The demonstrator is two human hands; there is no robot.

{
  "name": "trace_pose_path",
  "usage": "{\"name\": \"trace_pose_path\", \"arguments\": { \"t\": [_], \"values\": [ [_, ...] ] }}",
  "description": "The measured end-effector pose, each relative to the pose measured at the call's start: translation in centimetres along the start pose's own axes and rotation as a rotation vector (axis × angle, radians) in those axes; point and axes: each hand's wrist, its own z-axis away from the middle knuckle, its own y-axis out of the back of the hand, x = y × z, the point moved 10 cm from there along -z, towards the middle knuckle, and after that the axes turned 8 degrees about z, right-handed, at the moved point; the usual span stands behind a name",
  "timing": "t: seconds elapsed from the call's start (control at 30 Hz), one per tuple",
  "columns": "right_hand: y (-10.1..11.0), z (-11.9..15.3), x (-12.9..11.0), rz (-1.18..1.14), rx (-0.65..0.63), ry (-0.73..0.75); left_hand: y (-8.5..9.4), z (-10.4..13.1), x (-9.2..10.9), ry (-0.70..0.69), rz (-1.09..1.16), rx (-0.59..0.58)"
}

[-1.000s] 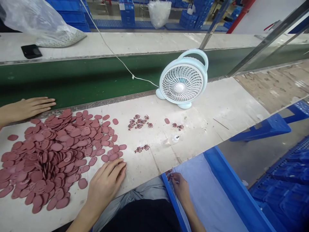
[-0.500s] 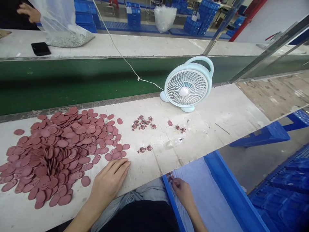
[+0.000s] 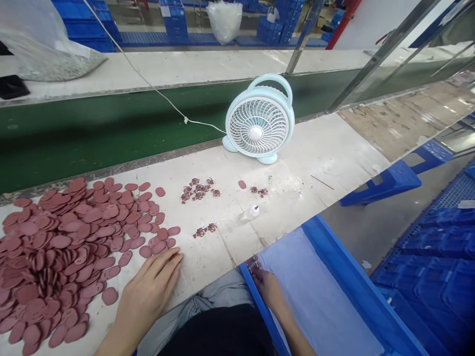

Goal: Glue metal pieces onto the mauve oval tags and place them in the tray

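Note:
My left hand [image 3: 150, 284] lies on the white table with its fingers stretched out, beside the near right edge of a large pile of reddish oval discs [image 3: 92, 215]; some discs show small holes. Over the blue crate [image 3: 334, 259], my right hand [image 3: 269, 287] reaches into the upper left corner with fingers bent and pressed together. Small reddish-brown pieces [image 3: 252, 262] sit at those fingertips; whether one is pinched is hidden. On the table lie clusters of similar small dark pieces [image 3: 200, 190], one lone disc [image 3: 242, 184] and a small clear bottle with a dark tip [image 3: 252, 212].
A light-blue fan [image 3: 258, 126] stands at the table's back edge, its white cord [image 3: 163, 96] running up left. A thin stick [image 3: 322, 182] lies to the right. A blue stool [image 3: 386, 183] and stacked blue crates [image 3: 426, 277] are on the right; a clear bag [image 3: 55, 54] sits across.
The view has shifted to the right, so table things appear farther left. My left hand stays by the pile, and my right hand stays at the crate's corner with a slight change in its fingers.

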Motion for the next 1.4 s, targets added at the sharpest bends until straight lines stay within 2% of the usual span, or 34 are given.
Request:
{"name": "trace_pose_path", "arguments": {
  "t": [0.27, 0.57, 0.77, 0.87, 0.93, 1.03, 1.2, 1.3, 1.37, 1.4],
  "values": [
    [-0.1, 0.1, -0.4, -0.008, -0.018, 0.057, -0.3, 0.2, -0.3, 0.017, -0.004, -0.012],
    [1.0, -1.1, 1.7, 0.09, 0.07, -0.003, -0.5, 0.4, -0.4, -0.007, 0.012, -0.028],
    [0.3, -1.7, 1.8, 0.122, 0.052, -0.027, -0.5, 0.4, -0.4, -0.002, 0.0, -0.028],
    [0.7, -1.6, 1.4, 0.098, 0.065, -0.038, -0.4, 0.3, -0.1, -0.031, -0.001, -0.037],
    [1.7, -1.1, 0.6, 0.058, 0.088, -0.029, -0.3, 0.0, 0.1, -0.04, -0.002, -0.027],
    [4.3, 0.2, -1.4, -0.028, 0.14, -0.004, 0.1, -0.5, 0.0, -0.02, 0.006, 0.015],
    [9.0, 3.2, -6.9, -0.227, 0.137, 0.086, 0.1, -0.2, 0.6, -0.054, 0.105, -0.015],
    [10.6, 3.9, -10.4, -0.676, 0.038, 0.086, 0.4, 0.6, 1.3, -0.074, 0.178, -0.021],
    [10.8, 3.6, -12.5, -1.034, -0.054, 0.049, 0.6, 0.9, 1.0, -0.003, 0.199, 0.007],
    [10.8, 3.4, -13.6, -1.136, -0.091, 0.044, 0.7, 1.0, 0.7, 0.058, 0.198, 0.023]
  ]
}}
